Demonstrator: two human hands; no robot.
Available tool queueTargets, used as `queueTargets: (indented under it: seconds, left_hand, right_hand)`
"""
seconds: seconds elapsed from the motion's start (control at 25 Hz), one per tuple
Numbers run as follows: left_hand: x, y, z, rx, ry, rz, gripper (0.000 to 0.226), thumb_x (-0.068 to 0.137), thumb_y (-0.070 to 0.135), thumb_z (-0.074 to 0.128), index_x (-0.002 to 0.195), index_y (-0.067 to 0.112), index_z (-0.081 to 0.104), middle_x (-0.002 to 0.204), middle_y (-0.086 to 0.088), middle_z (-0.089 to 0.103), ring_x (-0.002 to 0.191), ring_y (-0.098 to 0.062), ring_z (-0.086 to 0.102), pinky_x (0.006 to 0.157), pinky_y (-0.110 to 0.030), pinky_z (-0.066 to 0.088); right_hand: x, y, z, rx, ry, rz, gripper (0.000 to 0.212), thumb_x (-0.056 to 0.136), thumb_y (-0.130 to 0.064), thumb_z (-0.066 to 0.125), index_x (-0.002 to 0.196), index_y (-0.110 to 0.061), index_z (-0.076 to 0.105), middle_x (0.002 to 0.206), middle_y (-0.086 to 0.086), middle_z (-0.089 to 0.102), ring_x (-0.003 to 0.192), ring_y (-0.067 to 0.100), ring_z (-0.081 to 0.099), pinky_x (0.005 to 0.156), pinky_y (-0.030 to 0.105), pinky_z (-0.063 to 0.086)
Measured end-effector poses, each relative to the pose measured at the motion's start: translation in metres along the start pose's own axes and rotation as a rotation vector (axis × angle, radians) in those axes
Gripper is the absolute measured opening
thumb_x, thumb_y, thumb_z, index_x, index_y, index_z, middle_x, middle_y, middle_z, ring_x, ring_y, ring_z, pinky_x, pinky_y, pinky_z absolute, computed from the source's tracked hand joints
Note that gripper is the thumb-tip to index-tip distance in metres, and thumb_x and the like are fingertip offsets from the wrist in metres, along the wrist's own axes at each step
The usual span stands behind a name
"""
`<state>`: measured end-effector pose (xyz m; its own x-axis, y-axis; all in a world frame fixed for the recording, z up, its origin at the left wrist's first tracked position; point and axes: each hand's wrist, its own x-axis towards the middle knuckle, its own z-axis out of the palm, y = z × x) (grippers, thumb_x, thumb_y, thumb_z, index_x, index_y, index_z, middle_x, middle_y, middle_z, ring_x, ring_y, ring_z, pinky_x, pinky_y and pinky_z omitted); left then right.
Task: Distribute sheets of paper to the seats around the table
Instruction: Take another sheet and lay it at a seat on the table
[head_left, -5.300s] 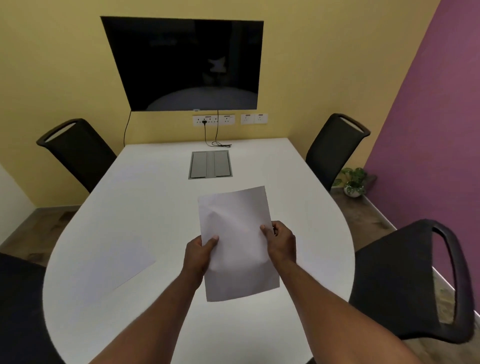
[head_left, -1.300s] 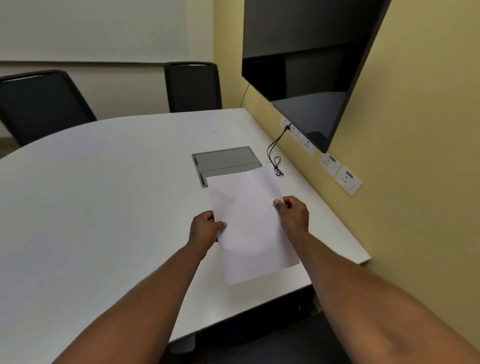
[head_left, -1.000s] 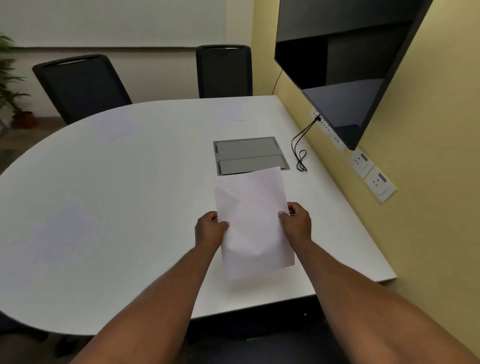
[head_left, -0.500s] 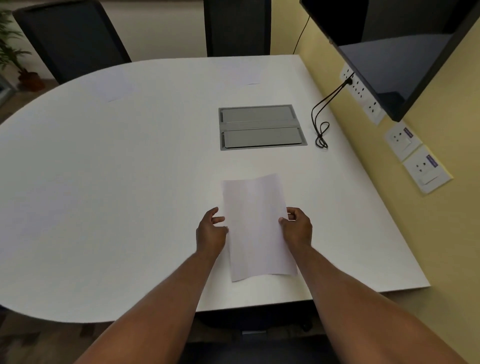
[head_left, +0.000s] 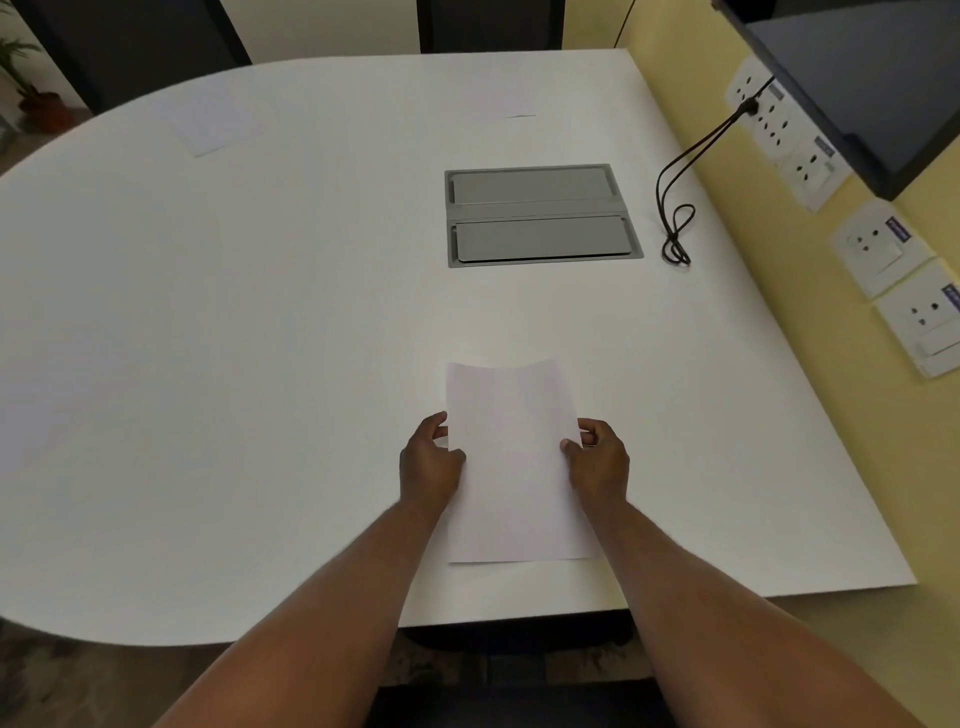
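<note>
Both arms reach straight out. The left hand (head_left: 430, 465) and right hand (head_left: 597, 462) pinch the side edges of one sheet of paper (head_left: 511, 462), low over the white table (head_left: 260, 338) near its front edge. Past the hands is a grey hatch (head_left: 540, 215), a black cable (head_left: 675, 228) to its right. The table left of the hands is bare.

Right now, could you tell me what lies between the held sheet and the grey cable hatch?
Only bare white table separates the sheet from the hatch, in the head view.
</note>
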<state>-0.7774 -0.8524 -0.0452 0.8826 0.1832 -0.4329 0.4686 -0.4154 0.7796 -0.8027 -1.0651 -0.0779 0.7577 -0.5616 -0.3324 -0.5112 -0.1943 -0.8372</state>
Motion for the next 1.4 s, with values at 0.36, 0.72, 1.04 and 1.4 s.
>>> queueTargets:
  seconds: [0.36,0.72,1.04,1.4]
  left_hand:
    - [0.000,-0.013,0.014,0.662,-0.116,0.240,0.059,0.087,0.009,0.051,0.145,0.018,0.048,0.162,-0.005,0.027,0.146,-0.027,0.030,0.117,-0.038,0.030]
    - [-0.003,-0.019,0.024,0.699,-0.220,0.329,0.071,0.091,0.005,0.040,0.159,0.010,0.018,0.169,0.000,0.006,0.156,-0.016,0.004,0.125,-0.029,0.011]
    - [-0.012,0.002,0.002,0.776,-0.209,0.382,0.075,0.089,0.013,0.042,0.160,0.015,0.017,0.169,-0.001,0.009,0.156,-0.016,0.005,0.126,-0.035,0.007]
    - [-0.072,0.061,-0.065,0.726,-0.148,0.392,0.075,0.090,0.020,0.047,0.159,0.014,0.017,0.169,-0.002,0.012,0.156,-0.016,0.007,0.126,-0.035,0.009]
  right_hand:
    - [0.001,0.019,0.006,-0.517,-0.047,-0.335,0.057,0.092,-0.011,0.058,0.148,-0.014,0.045,0.155,0.001,0.040,0.146,0.022,0.031,0.121,0.040,0.022]
    - [0.007,0.039,0.005,-0.787,-0.137,-0.443,0.051,0.103,-0.019,0.037,0.154,-0.015,0.034,0.164,-0.002,0.025,0.153,0.022,0.017,0.124,0.046,0.006]
    - [-0.002,0.003,-0.013,-0.602,-0.136,-0.433,0.054,0.103,-0.022,0.041,0.155,-0.016,0.030,0.164,-0.001,0.026,0.153,0.015,0.017,0.125,0.035,0.001]
    - [-0.068,-0.071,-0.052,-0.607,-0.110,-0.511,0.056,0.104,-0.029,0.041,0.156,-0.011,0.027,0.165,0.003,0.023,0.153,0.015,0.015,0.125,0.036,0.003]
